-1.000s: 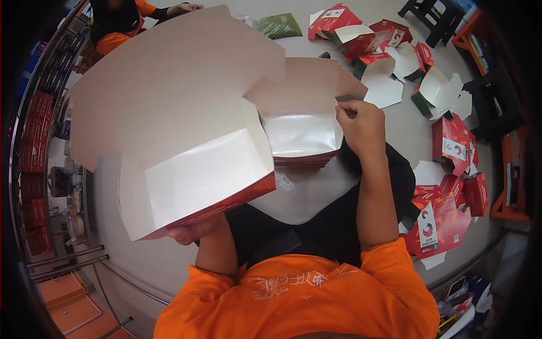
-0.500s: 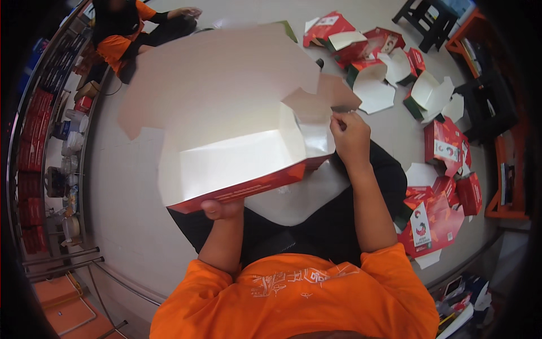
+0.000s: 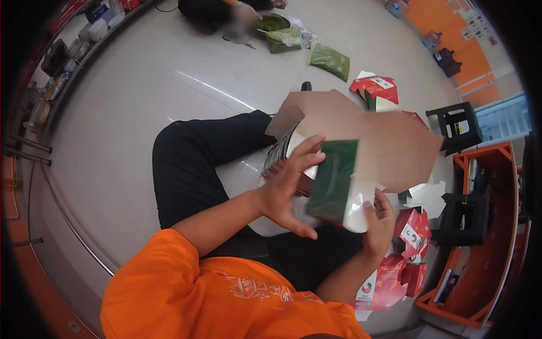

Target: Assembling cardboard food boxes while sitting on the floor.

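Observation:
A partly folded cardboard box with a green side panel [image 3: 333,181] is tilted over my lap, its brown and white flaps spread to the right and partly blurred. My right hand [image 3: 379,221] is closed on the box's white edge, fingers bent around it. My left hand [image 3: 285,189] is open beside the green panel, fingers and thumb spread, the fingertips near its edge; whether they touch I cannot tell. Behind the left hand, between my legs, stands a stack of flat cardboard box blanks [image 3: 278,158], partly hidden by the hand and the box.
Several folded red boxes [image 3: 415,231] lie on the floor to my right, more of them farther ahead. Green plastic packs [image 3: 329,61] lie ahead, near another person's hand [image 3: 243,16]. Black stools [image 3: 460,217] and an orange shelf [image 3: 497,226] stand at right, shelving at far left.
My view has swung to the right. The box has turned from its open inside to its green side, and my left hand has left its lower edge. My right hand still grips the box.

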The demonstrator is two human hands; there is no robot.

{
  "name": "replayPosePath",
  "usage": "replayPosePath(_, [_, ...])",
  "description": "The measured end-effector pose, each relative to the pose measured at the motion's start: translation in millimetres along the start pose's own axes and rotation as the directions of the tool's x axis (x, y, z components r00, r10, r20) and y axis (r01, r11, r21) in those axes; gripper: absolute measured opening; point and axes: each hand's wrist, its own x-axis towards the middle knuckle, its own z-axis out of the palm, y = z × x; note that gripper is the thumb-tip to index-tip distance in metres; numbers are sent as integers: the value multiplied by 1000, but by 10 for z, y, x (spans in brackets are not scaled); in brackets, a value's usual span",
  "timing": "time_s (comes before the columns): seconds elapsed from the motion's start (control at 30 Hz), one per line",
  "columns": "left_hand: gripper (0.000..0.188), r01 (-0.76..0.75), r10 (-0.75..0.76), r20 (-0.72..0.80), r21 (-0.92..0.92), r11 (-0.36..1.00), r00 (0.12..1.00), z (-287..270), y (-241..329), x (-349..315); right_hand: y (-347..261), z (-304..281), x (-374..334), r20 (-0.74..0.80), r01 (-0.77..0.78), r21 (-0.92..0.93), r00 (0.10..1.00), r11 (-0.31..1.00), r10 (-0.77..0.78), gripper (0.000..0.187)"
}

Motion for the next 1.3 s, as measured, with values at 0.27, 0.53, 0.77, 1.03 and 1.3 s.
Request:
replayPosePath(0.27, [41,633,-531,-482,66,771,697,-347,-293,15,-154,210,453,-218,190,-43,956,981,-195,48])
replayPosePath(0.53, [36,722,-710,-338,-113,682,618,-387,-394,-35,-182,471,505,-358,29,-685,857,728,-370,39])
replayPosePath(0.77, [43,390,-355,-172,266,881,919,-557,-445,-105,-219,475,563,-251,117,-756,857,644,-450,49])
replayPosePath(1.03, [45,394,-423,9,347,851,906,-728,-392,-46,-243,527,489,-304,27,-728,883,685,-358,43])
replayPosePath(1.3, [74,273,-347,94,442,855,933,-756,-262,-29,-660,1103,186,195,551,-709,753,440,-629,53])
